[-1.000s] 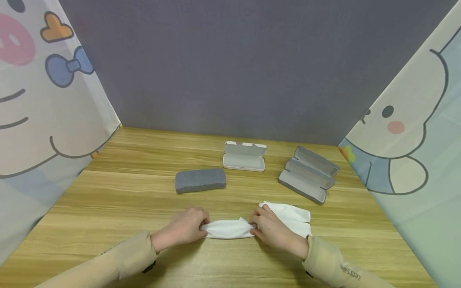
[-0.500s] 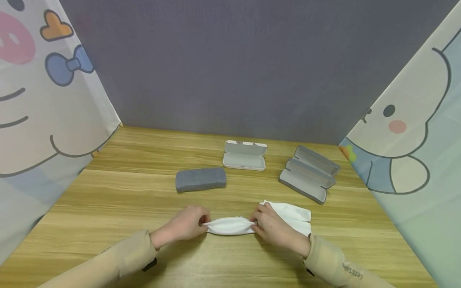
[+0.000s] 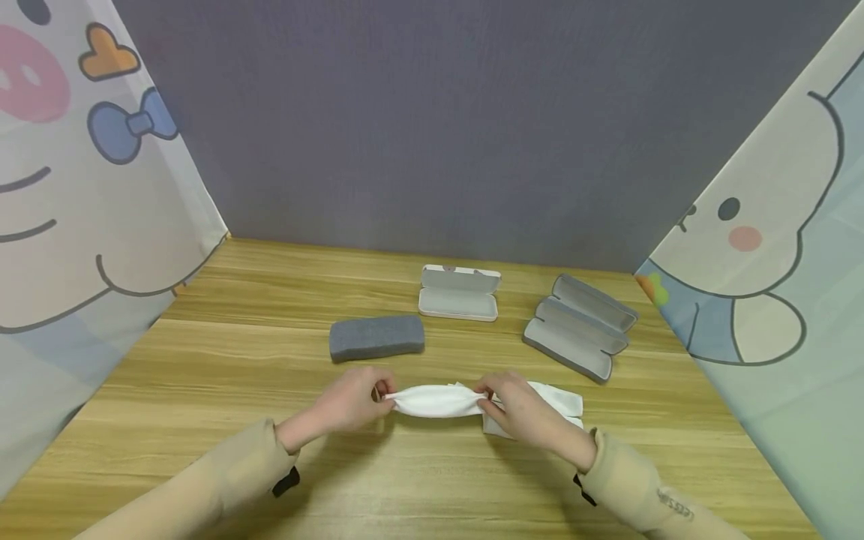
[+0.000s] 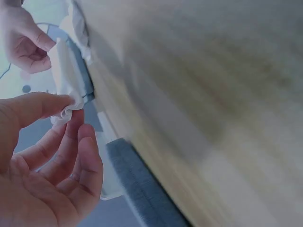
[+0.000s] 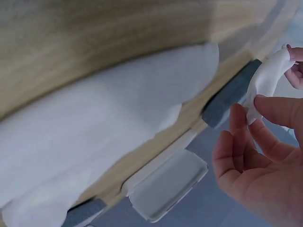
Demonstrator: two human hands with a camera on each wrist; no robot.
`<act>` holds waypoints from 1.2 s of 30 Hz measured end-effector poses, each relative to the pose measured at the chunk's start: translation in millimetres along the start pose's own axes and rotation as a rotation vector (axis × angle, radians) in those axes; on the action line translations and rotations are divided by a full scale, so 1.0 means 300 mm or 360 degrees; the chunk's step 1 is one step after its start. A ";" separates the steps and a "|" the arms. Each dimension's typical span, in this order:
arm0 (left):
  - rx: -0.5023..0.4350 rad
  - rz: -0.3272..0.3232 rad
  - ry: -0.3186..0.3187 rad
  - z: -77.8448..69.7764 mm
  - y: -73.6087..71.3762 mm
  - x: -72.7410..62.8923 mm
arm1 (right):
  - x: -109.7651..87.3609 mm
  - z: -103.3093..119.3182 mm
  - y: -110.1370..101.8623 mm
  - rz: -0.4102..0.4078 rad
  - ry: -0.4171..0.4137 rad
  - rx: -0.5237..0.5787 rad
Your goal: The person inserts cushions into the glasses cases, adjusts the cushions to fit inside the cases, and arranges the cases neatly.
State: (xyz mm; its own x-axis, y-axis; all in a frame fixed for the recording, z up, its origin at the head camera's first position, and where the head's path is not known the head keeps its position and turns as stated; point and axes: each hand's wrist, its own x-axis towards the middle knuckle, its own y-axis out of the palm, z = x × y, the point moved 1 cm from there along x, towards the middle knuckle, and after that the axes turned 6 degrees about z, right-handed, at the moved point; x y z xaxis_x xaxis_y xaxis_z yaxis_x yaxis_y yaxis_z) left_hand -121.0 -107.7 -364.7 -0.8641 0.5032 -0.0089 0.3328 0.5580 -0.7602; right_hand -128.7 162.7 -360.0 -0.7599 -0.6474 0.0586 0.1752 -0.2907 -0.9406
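A folded strip of white cloth (image 3: 437, 401) stretches between both hands, raised off the table. My left hand (image 3: 356, 397) pinches its left end between thumb and fingers; in the left wrist view the end is bunched at the fingertips (image 4: 71, 106). The opposite end is pinched by my right hand (image 3: 516, 409), as the right wrist view confirms on the cloth (image 5: 267, 78). Beneath and behind the right hand lies a second white cloth (image 3: 563, 400), flat on the table and partly covered by that hand.
Beyond the left hand sits a closed grey glasses case (image 3: 376, 337). A small white-edged case (image 3: 459, 302) stands open at the back, and farther right is an open grey case (image 3: 574, 337). A grey panel (image 3: 432, 127) rises behind the wooden table (image 3: 223, 360).
Both hands have lifted the white strip off the table and moved it forward, away from the body. More of the second cloth's near edge shows below the right hand. The cases have stayed put.
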 end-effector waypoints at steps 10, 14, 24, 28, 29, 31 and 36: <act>-0.0001 -0.0104 0.0053 -0.027 -0.072 0.057 | 0.027 -0.030 -0.086 -0.0088 0.0048 0.0113; -0.0040 -0.0143 0.0025 -0.028 -0.092 0.092 | 0.044 -0.044 -0.115 -0.0153 0.0060 0.0120; -0.0070 -0.0214 -0.0003 -0.034 -0.145 0.168 | 0.106 -0.081 -0.188 -0.0182 0.0049 0.0175; -0.0044 -0.0272 0.0012 -0.036 -0.162 0.201 | 0.129 -0.098 -0.202 -0.0185 0.0072 0.0168; -0.0040 -0.0284 0.0017 -0.036 -0.165 0.211 | 0.134 -0.102 -0.206 -0.0171 0.0082 0.0173; -0.0042 -0.0296 0.0009 -0.037 -0.169 0.229 | 0.144 -0.113 -0.212 -0.0151 0.0102 0.0182; -0.0064 -0.0294 -0.0001 -0.029 -0.177 0.274 | 0.173 -0.142 -0.228 -0.0119 0.0173 0.0189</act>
State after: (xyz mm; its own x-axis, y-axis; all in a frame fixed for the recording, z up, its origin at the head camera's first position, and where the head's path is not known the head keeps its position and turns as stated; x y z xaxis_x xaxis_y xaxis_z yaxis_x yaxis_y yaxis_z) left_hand -206.4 -90.2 -319.2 -0.9122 0.3891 0.1281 0.1829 0.6667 -0.7225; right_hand -206.8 179.1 -306.8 -0.8358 -0.5426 0.0844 0.1833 -0.4206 -0.8885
